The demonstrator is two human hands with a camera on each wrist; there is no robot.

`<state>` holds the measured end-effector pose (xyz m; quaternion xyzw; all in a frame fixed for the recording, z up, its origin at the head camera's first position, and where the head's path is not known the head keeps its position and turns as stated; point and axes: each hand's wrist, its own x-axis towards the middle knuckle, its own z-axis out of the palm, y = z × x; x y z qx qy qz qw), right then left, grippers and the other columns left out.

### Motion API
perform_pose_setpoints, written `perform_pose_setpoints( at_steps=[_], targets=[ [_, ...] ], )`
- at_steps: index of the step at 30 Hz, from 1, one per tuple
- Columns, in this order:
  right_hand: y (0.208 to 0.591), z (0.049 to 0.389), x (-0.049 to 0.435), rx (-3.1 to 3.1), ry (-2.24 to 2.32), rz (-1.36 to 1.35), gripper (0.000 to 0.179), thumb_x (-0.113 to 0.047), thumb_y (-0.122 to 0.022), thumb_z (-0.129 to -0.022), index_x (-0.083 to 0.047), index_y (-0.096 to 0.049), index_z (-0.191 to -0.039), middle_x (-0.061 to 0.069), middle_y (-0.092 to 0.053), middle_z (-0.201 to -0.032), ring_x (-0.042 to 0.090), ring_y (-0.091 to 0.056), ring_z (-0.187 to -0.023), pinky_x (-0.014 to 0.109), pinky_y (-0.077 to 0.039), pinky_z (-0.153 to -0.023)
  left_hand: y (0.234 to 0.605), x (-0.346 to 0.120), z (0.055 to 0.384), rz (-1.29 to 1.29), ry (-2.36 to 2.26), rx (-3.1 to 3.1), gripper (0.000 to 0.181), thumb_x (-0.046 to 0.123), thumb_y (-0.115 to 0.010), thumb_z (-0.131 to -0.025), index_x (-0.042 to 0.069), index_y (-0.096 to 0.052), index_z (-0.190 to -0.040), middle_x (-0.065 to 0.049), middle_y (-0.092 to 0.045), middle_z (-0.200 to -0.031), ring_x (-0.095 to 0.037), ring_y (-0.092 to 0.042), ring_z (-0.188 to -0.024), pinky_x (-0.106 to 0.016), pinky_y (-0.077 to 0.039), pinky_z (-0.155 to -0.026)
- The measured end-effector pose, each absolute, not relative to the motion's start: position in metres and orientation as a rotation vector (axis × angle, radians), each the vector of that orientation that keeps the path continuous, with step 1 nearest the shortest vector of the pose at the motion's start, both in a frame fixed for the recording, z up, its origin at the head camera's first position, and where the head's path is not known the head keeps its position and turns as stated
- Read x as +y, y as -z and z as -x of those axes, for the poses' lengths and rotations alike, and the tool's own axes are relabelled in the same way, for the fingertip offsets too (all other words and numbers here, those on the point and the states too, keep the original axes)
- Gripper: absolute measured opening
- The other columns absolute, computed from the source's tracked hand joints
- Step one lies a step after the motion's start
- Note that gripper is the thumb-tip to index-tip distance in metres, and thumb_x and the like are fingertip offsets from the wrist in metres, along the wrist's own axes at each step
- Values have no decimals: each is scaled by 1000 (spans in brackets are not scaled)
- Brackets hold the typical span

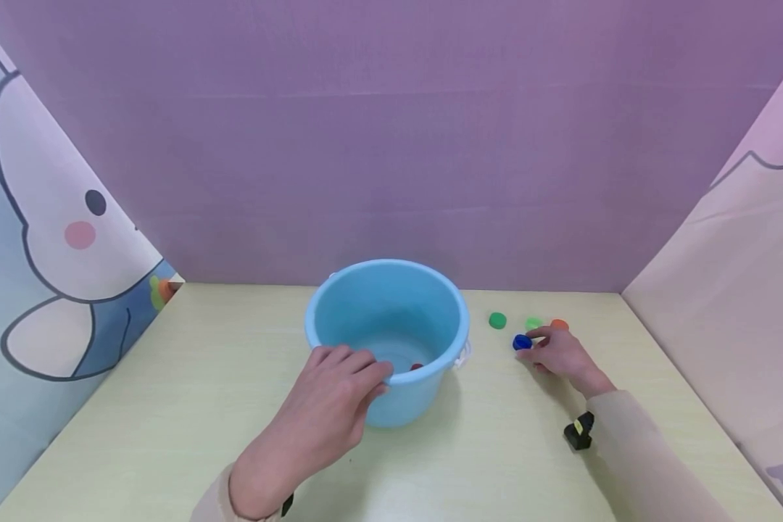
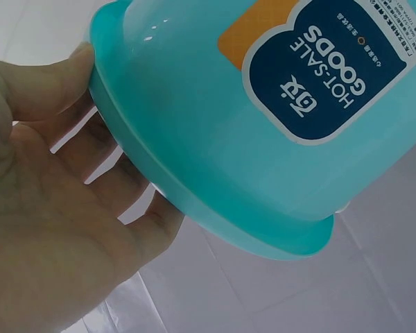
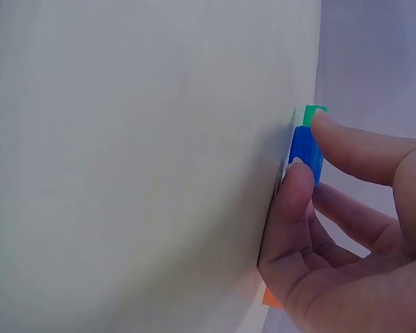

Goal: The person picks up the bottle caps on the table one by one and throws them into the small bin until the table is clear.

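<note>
A light blue bucket [image 1: 424,395] stands upright on the table. My left hand [image 1: 326,413] grips its near rim, fingers over the edge and thumb at the outside wall, beside a printed label [image 2: 333,62] in the left wrist view. Inside the bucket, a small red piece [image 1: 416,366] shows partly above the near rim. To the right, my right hand [image 1: 561,355] pinches a blue bottle cap [image 1: 520,342] between thumb and fingers, low at the tabletop. In the right wrist view the blue cap [image 3: 305,149] sits between the fingertips, with a green cap [image 3: 315,114] behind it.
Around the right hand lie a dark green cap [image 1: 497,320], a light green cap [image 1: 533,322] and an orange cap [image 1: 559,324], partly hidden by the hand. A white handle end [image 1: 463,354] hangs at the bucket's right side. A purple cloth wall [image 1: 391,145] closes off the back.
</note>
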<state>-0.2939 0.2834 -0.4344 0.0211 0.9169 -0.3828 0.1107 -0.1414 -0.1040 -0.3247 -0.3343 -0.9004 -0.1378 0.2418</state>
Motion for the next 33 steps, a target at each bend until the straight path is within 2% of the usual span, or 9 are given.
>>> perform_pose_setpoints(
  at_steps=[7,17,22,27,33],
  targets=[
    [434,294,284,2699,1156,-36,56,-17,-75,-92,13,-52,-134,19,-64,-102,18,-61,-71,32,-51,-66,325,-103,142,911,379,-2473,22,12,-83,-85,16,-70,-103,5,-65,-90,-16,-56,-86,-39,-45,-80],
    [430,289,281,2668,1172,-61,53,-25,-74,-93,10,-56,-129,15,-63,-98,22,-61,-76,33,-52,-69,324,-103,141,915,373,-2470,23,12,-83,-84,16,-71,-103,5,-65,-90,-17,-57,-86,-40,-46,-80],
    [430,285,279,2666,1219,-21,51,-23,-74,-93,12,-57,-126,14,-66,-93,21,-63,-75,33,-54,-69,324,-103,141,914,375,-2470,23,12,-83,-84,16,-71,-103,5,-65,-89,-17,-57,-86,-40,-46,-79],
    [428,282,277,2658,1296,20,51,-21,-72,-94,14,-56,-127,16,-70,-97,21,-67,-79,33,-58,-73,324,-104,141,913,373,-2464,21,12,-82,-85,16,-70,-102,5,-65,-89,-17,-56,-86,-40,-45,-80],
    [423,280,276,2721,1296,72,56,-29,-71,-96,13,-56,-130,16,-70,-103,22,-67,-84,32,-53,-77,324,-103,141,914,367,-2460,21,12,-83,-85,16,-70,-102,5,-66,-90,-17,-57,-87,-40,-45,-80]
  ],
)
